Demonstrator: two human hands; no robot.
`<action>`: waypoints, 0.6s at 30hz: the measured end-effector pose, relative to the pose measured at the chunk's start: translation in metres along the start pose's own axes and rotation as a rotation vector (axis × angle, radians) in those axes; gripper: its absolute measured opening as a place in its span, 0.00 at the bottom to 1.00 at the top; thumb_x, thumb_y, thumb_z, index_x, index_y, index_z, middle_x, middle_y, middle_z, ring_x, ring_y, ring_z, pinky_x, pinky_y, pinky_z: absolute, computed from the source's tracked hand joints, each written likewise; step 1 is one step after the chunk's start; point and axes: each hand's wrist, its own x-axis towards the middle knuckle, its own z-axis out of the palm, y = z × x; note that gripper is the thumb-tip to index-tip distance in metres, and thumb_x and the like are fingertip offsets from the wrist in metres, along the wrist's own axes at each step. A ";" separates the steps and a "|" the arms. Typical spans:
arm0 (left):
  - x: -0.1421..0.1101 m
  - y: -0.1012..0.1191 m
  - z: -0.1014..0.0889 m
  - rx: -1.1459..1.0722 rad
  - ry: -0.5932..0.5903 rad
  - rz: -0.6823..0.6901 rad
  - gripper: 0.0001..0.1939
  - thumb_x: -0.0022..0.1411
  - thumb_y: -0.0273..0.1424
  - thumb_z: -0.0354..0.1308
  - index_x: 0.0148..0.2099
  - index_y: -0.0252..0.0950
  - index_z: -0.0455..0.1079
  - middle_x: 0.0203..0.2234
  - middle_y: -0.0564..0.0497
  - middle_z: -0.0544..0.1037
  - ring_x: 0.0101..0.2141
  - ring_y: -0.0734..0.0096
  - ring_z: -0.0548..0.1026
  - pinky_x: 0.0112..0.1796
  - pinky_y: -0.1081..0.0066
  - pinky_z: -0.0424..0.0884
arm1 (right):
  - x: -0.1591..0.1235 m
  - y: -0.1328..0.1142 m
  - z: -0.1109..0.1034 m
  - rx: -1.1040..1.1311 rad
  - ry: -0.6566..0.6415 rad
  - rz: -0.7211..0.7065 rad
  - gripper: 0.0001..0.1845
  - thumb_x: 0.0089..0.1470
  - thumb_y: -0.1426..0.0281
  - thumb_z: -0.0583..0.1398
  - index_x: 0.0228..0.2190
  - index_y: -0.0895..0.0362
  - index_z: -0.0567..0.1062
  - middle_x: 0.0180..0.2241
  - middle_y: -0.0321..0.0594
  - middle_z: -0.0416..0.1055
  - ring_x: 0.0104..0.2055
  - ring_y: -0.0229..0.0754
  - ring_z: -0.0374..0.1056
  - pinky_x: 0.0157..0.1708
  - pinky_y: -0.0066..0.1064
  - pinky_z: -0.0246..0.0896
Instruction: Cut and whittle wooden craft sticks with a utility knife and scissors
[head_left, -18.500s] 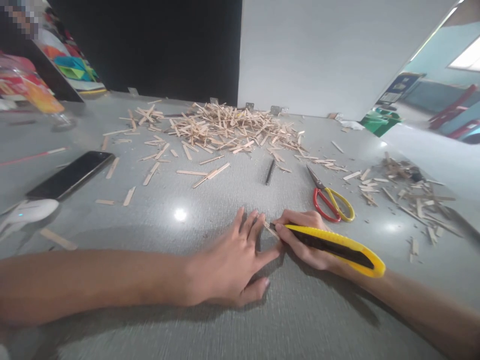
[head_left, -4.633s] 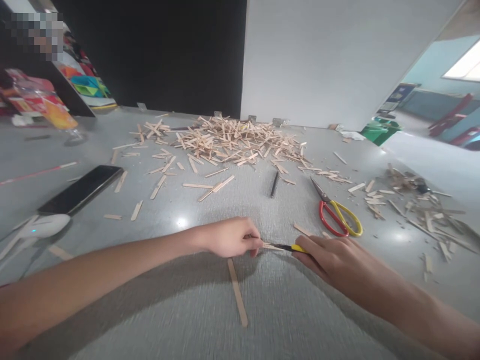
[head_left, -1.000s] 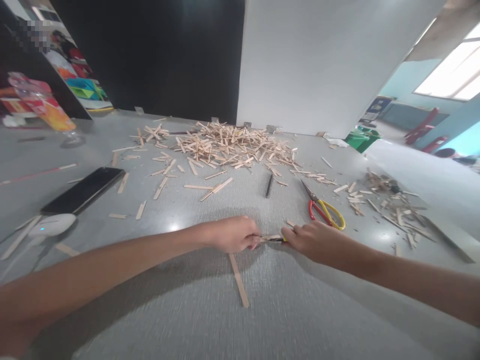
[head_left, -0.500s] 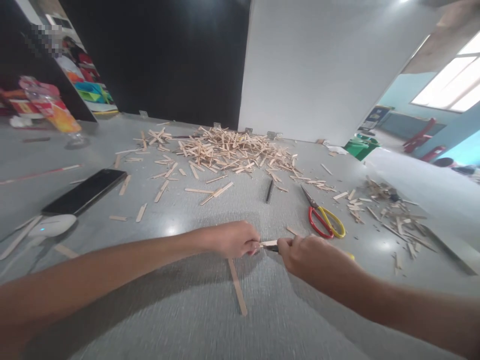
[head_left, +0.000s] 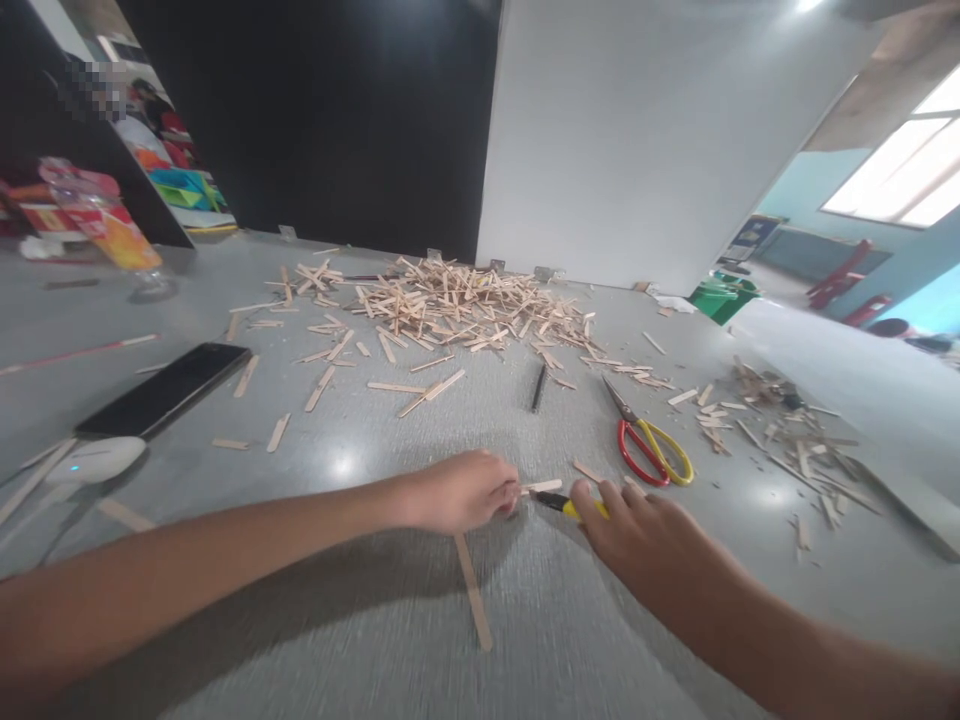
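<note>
Left hand (head_left: 469, 490): pinching slat (head_left: 546, 486)
Right hand (head_left: 636, 520): gripping cutter (head_left: 572, 506)
Beyond hands: cut-looking pieces (head_left: 457, 303)
By left hand: seemingly uncut stick (head_left: 472, 593)

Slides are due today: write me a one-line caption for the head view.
Left hand holding a wooden stick, right hand gripping a yellow-and-black cutter, scissors lying beyond.

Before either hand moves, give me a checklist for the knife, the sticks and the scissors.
1. Yellow utility knife gripped in right hand: ok.
2. Wooden stick pinched in left hand: ok.
3. Knife tip separated from left hand: cannot tell; very close, too small to judge.
4. Loose flat stick away from left hand: not ok; the hand hides its far end.
5. Scissors out of both hands: ok, lying just beyond the right hand.
</note>
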 end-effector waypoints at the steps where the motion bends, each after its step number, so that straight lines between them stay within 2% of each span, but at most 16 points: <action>1: 0.000 0.000 0.000 -0.019 0.013 -0.021 0.15 0.74 0.30 0.47 0.35 0.36 0.70 0.25 0.54 0.72 0.26 0.72 0.69 0.30 0.73 0.61 | -0.006 -0.001 -0.002 0.040 0.058 0.032 0.22 0.49 0.87 0.56 0.46 0.64 0.76 0.30 0.46 0.77 0.26 0.48 0.74 0.23 0.37 0.59; 4: 0.002 -0.003 0.000 -0.077 0.008 -0.070 0.20 0.77 0.37 0.45 0.35 0.36 0.70 0.21 0.55 0.69 0.22 0.72 0.67 0.26 0.73 0.60 | -0.020 0.000 -0.004 0.148 0.158 0.063 0.32 0.54 0.86 0.51 0.60 0.64 0.68 0.41 0.50 0.80 0.35 0.49 0.79 0.30 0.38 0.68; 6: 0.005 -0.006 -0.001 -0.106 -0.008 -0.086 0.22 0.76 0.39 0.45 0.31 0.36 0.69 0.19 0.55 0.68 0.20 0.73 0.66 0.25 0.73 0.60 | -0.023 0.006 -0.002 0.223 0.149 0.045 0.28 0.63 0.83 0.49 0.62 0.60 0.66 0.42 0.46 0.80 0.35 0.48 0.80 0.29 0.38 0.67; 8: 0.007 -0.009 -0.001 -0.126 -0.012 -0.100 0.21 0.75 0.37 0.47 0.29 0.36 0.67 0.18 0.55 0.69 0.19 0.74 0.65 0.24 0.73 0.60 | -0.018 0.017 0.006 0.302 0.094 0.016 0.17 0.71 0.75 0.48 0.55 0.56 0.70 0.35 0.41 0.79 0.26 0.46 0.77 0.24 0.38 0.61; 10: 0.009 -0.012 -0.002 -0.142 -0.016 -0.112 0.20 0.73 0.36 0.49 0.28 0.36 0.67 0.18 0.55 0.69 0.19 0.75 0.64 0.24 0.74 0.59 | -0.009 0.031 0.017 0.410 -0.012 -0.032 0.11 0.74 0.69 0.50 0.45 0.53 0.71 0.29 0.35 0.77 0.22 0.44 0.74 0.22 0.37 0.54; 14: 0.010 -0.015 -0.003 -0.168 -0.027 -0.113 0.19 0.72 0.36 0.50 0.28 0.36 0.68 0.18 0.55 0.69 0.20 0.74 0.65 0.23 0.74 0.60 | 0.012 0.054 0.030 0.584 -0.182 -0.080 0.09 0.73 0.69 0.53 0.38 0.53 0.70 0.24 0.31 0.74 0.21 0.41 0.72 0.21 0.33 0.42; 16: 0.010 -0.014 -0.003 -0.177 -0.030 -0.109 0.18 0.71 0.34 0.51 0.27 0.37 0.67 0.17 0.56 0.67 0.20 0.74 0.65 0.23 0.75 0.59 | 0.018 0.055 0.027 0.534 -0.188 -0.099 0.09 0.71 0.70 0.54 0.36 0.54 0.71 0.21 0.32 0.73 0.19 0.41 0.70 0.21 0.34 0.37; 18: 0.009 -0.013 -0.004 -0.184 -0.033 -0.102 0.17 0.69 0.31 0.51 0.26 0.37 0.67 0.16 0.57 0.66 0.19 0.75 0.64 0.23 0.75 0.58 | 0.020 0.050 0.021 0.420 -0.139 -0.112 0.08 0.68 0.72 0.55 0.35 0.54 0.71 0.19 0.33 0.71 0.17 0.44 0.69 0.22 0.36 0.31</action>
